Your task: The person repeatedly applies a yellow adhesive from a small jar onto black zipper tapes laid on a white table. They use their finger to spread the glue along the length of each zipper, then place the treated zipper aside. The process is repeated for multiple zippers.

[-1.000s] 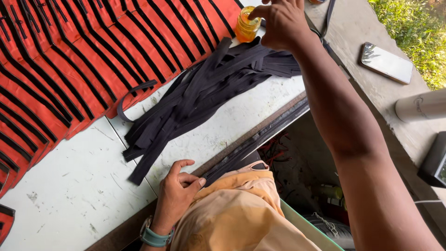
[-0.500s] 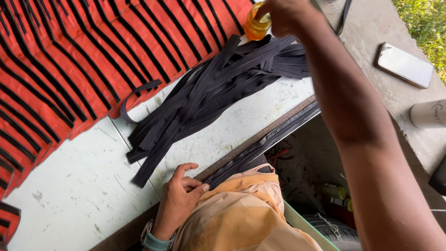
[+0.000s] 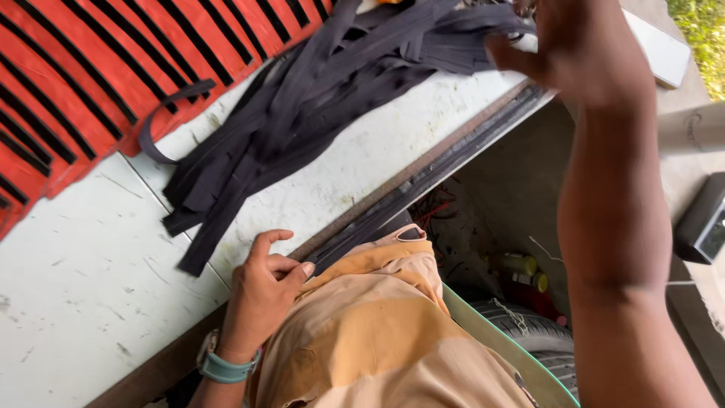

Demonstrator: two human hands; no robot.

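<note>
My right hand [image 3: 578, 53] hovers over the far end of a heap of dark grey fabric strips [image 3: 302, 113] on the white table [image 3: 83, 279]. Its thumb is spread and nothing shows in it; the fingertips reach the frame's top edge. A sliver of a small orange bottle [image 3: 387, 2] shows at the top edge, left of that hand and apart from it. My left hand [image 3: 264, 287], with a teal watch [image 3: 223, 368] on the wrist, rests loosely curled on the table's near edge and holds nothing. A red sheet with black stripes [image 3: 83, 75] covers the table's left part.
A flat white device [image 3: 661, 49] lies on the grey surface at right, with a pale cylinder [image 3: 691, 128] and a dark box [image 3: 706, 219] nearby. Below the table edge are a tyre [image 3: 532, 332], yellow bottles [image 3: 521, 264] and a green rim [image 3: 498, 336].
My right hand held the orange bottle above the strips before; now it is off the bottle and further right. My left hand has stayed at the table edge.
</note>
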